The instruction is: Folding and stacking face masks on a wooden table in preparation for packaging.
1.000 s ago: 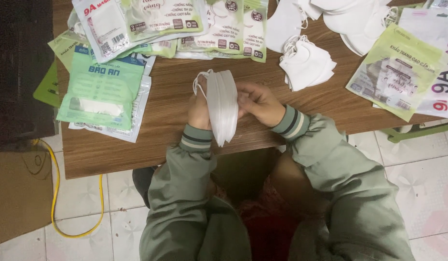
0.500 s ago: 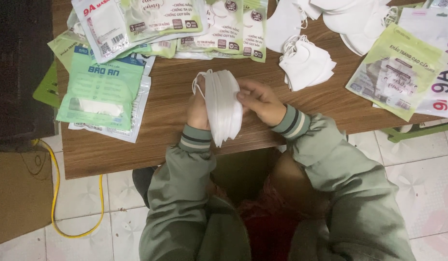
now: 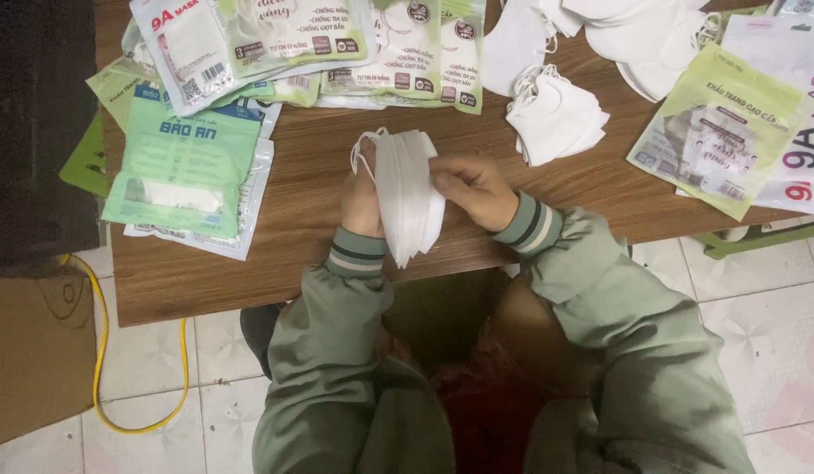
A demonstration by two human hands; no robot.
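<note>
Wooden table (image 3: 302,263) carried green packets (image 3: 183,167) at far left and loose white masks (image 3: 554,116) at far right. Near its edge, left hand (image 3: 361,204) and right hand (image 3: 474,189) clamped fingers around a stack of masks (image 3: 407,206).

Packing workplace, wooden table (image 3: 293,202), mask packets (image 3: 183,162), loose masks (image 3: 552,114)

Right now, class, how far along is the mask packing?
Done: none shown finished. In hand: both hands, left hand and right hand, squeeze a stack of white masks. Left: loose masks and flat pouches lie on the table.
</note>
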